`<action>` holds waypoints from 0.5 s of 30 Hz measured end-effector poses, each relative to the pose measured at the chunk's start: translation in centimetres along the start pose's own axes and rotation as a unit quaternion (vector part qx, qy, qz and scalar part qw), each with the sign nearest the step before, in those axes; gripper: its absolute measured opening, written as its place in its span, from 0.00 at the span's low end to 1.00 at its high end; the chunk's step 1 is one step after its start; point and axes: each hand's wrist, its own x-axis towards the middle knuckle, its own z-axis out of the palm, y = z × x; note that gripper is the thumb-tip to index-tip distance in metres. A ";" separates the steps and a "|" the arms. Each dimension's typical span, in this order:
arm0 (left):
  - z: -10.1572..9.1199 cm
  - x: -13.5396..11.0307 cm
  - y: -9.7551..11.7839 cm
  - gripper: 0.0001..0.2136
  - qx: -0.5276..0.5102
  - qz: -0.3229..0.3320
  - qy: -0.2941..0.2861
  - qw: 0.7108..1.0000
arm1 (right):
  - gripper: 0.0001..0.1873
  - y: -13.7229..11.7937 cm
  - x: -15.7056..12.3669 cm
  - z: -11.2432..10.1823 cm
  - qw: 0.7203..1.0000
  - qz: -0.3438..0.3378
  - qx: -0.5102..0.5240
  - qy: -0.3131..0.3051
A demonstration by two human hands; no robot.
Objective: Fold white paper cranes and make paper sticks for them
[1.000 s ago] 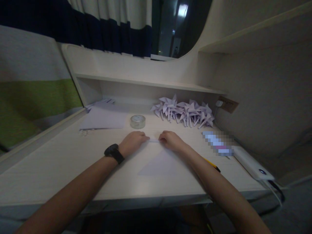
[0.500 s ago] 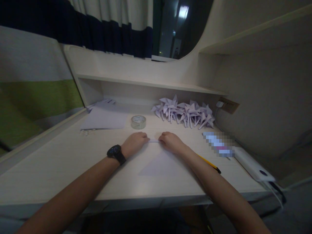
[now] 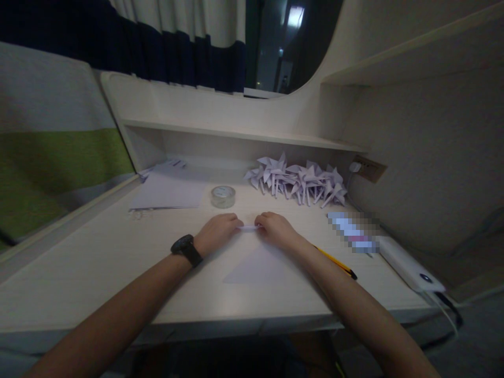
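Note:
A narrow rolled strip of white paper (image 3: 249,228) spans the gap between my hands, just above or on the desk. My left hand (image 3: 221,231), with a black watch at the wrist, pinches its left end. Its right end sits between the closed fingers of my right hand (image 3: 275,229). Below the strip a triangular white sheet (image 3: 258,266) lies flat on the desk; my right hand and forearm cover part of it. Whether strip and sheet are one piece I cannot tell.
A roll of clear tape (image 3: 222,197) lies beyond my left hand. Stacked white paper (image 3: 169,186) is at the back left. Several paper pinwheels (image 3: 299,178) are piled at the back right. A yellow-and-black pen or cutter (image 3: 336,262) and a white power strip (image 3: 409,265) lie to the right.
Both hands keep their grip on the paper strip and have hardly moved. My right fingers have shifted very slightly; the view has moved a little.

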 end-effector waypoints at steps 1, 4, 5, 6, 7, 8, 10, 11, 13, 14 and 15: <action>0.1 0.0 -0.1 0.09 0.007 0.005 -0.001 1.000 | 0.12 0.1 0.0 0.0 1.000 -0.009 0.005 -0.002; 0.2 0.1 -0.2 0.09 0.025 0.020 -0.004 0.999 | 0.11 0.2 -0.1 0.1 0.999 -0.035 0.023 -0.013; 0.2 0.1 -0.2 0.10 0.028 0.024 -0.004 0.999 | 0.11 0.2 -0.1 0.1 0.999 -0.038 0.027 -0.018; 0.2 0.1 -0.2 0.10 0.030 0.028 -0.005 0.999 | 0.11 0.2 -0.1 0.2 0.999 -0.038 0.029 -0.021; 0.2 0.2 -0.2 0.10 0.031 0.032 -0.008 0.999 | 0.11 0.2 -0.1 0.2 0.999 -0.037 0.032 -0.022; 0.1 0.2 -0.1 0.11 0.031 0.035 -0.011 0.999 | 0.11 0.2 -0.1 0.2 0.999 -0.035 0.035 -0.022; 0.1 0.2 0.0 0.11 0.031 0.036 -0.016 0.999 | 0.11 0.2 -0.1 0.3 0.998 -0.030 0.042 -0.021; 0.0 0.1 0.1 0.11 0.030 0.033 -0.015 0.999 | 0.11 0.2 0.0 0.4 0.998 -0.029 0.049 -0.020; -0.1 0.1 0.1 0.10 0.024 0.025 -0.011 0.999 | 0.10 0.3 0.0 0.6 0.997 -0.028 0.064 -0.016; -0.2 0.1 0.2 0.09 0.020 0.023 -0.009 1.000 | 0.10 0.3 0.0 0.7 0.997 -0.027 0.072 -0.012; -0.3 0.0 0.2 0.09 0.014 0.021 -0.008 1.000 | 0.10 0.4 0.1 0.7 0.997 -0.025 0.079 -0.010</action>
